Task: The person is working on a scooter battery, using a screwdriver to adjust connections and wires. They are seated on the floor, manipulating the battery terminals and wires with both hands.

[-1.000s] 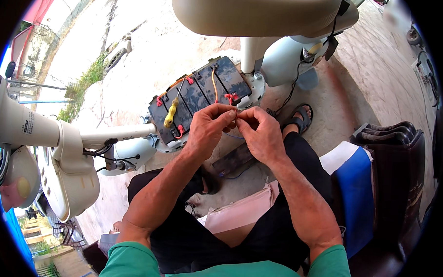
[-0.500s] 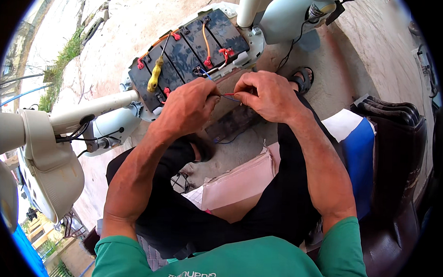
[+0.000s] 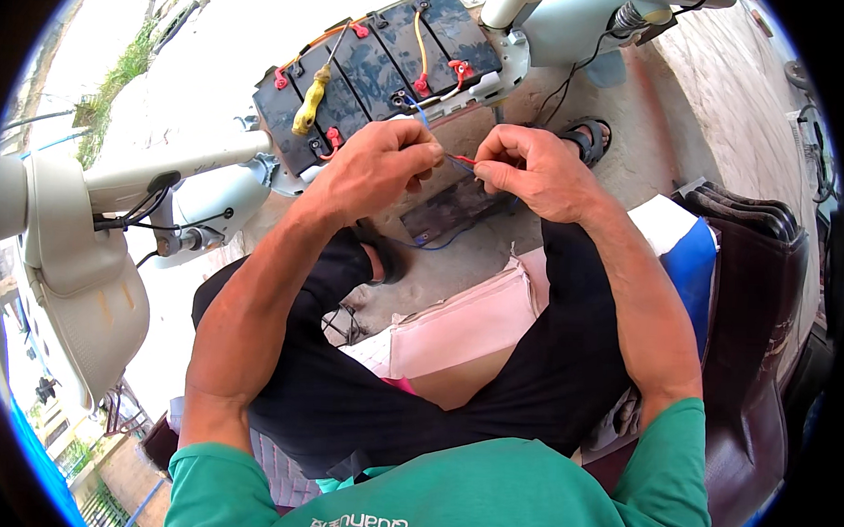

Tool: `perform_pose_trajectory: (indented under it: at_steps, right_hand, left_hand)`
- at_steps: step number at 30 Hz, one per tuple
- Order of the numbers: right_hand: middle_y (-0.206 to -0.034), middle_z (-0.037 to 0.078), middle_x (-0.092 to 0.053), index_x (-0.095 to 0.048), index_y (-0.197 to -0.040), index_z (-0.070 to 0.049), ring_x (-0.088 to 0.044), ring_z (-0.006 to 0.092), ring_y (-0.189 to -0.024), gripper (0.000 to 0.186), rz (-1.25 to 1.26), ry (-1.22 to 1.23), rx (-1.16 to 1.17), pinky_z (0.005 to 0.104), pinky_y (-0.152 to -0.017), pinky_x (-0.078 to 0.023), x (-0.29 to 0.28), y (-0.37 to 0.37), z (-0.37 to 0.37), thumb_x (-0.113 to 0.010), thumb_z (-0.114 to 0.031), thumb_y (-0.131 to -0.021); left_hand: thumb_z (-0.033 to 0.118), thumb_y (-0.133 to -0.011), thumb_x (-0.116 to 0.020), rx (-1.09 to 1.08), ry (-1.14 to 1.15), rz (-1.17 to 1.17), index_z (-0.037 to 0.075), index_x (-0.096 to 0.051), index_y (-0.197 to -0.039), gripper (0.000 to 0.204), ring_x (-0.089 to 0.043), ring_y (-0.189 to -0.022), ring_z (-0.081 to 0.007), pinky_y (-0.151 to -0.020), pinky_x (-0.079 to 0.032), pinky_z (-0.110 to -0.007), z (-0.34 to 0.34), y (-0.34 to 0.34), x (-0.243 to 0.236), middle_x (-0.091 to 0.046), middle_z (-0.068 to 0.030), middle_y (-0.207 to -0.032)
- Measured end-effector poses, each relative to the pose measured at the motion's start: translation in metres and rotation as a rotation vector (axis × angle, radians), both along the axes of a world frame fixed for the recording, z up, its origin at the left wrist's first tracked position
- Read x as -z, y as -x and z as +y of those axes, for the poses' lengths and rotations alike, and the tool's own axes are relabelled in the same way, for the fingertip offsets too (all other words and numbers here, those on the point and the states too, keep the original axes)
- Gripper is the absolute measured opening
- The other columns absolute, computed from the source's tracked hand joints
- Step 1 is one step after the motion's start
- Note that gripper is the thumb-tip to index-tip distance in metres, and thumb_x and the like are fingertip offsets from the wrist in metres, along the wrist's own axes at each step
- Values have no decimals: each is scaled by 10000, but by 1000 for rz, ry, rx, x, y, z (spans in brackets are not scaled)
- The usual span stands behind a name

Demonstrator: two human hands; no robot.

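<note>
Left hand [image 3: 374,169] and right hand [image 3: 543,178] pinching, fingers seemingly closed on red wire [image 3: 463,159] between; blue wire [image 3: 419,111] running beyond left fingers; hard tugging possibly snapping strands.

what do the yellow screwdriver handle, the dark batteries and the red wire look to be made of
Yellow screwdriver handle: probably plastic, judging by its bright colour and smooth, smudged surface.
Dark batteries: likely hard plastic casings, with flat faces and dusty smears.
Red wire: seemingly plastic-coated, given its even bright red; its core can't be made out.
</note>
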State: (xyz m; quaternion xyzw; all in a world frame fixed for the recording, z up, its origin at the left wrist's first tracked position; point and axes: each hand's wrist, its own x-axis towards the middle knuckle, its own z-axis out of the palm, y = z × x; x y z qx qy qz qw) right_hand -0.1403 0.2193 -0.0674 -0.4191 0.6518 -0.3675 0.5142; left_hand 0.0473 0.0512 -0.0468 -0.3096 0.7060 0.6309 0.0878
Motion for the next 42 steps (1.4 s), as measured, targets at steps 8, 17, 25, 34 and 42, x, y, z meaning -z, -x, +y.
perform_pose_trajectory:
  at_steps: [8, 17, 25, 34, 42]
  right_hand:
    - [-810, 51, -700, -676, -954, 13, -625, 116, -752, 168, 96, -18, 60, 303, -715, -501, -1, 22, 30, -679, -155, -951]
    - [-801, 85, -724, -685, -918, 13, -669, 168, -749, 151, 381, -252, 43, 329, -714, -516, 37, 52, 44, -652, -134, -908]
    - [-795, 78, -730, -697, -884, -4, -673, 188, -748, 135, 443, -372, 2, 345, -714, -517, 68, 67, 34, -663, -134, -886]
    - [-797, 88, -745, -708, -844, -26, -702, 208, -762, 114, 445, -401, 51, 364, -727, -533, 84, 80, 32, -673, -135, -848]
    - [-775, 82, -732, -694, -801, -29, -682, 195, -742, 102, 413, -406, 62, 358, -707, -522, 81, 81, 29, -668, -120, -839]
  left_hand:
    - [294, -1034, -617, -192, -100, 30, 31, -678, -938, 287, -615, -752, -118, -722, -521, -285, -4, -10, 11, -649, -25, -839]
    - [267, -990, -693, -283, 182, -74, 23, -692, -960, 246, -615, -702, -94, -673, -509, -259, -33, -36, 36, -669, -26, -849]
    - [239, -926, -709, -287, 431, -163, -23, -717, -989, 269, -680, -769, -152, -730, -543, -310, -50, -43, 70, -729, -88, -834]
    - [251, -899, -714, -305, 565, -157, -16, -739, -1002, 287, -716, -805, -213, -793, -559, -346, -70, -40, 81, -758, -133, -877]
    - [280, -879, -683, 69, 524, -320, -7, -757, -999, 320, -738, -875, -353, -833, -572, -422, -26, -42, 86, -753, -211, -911]
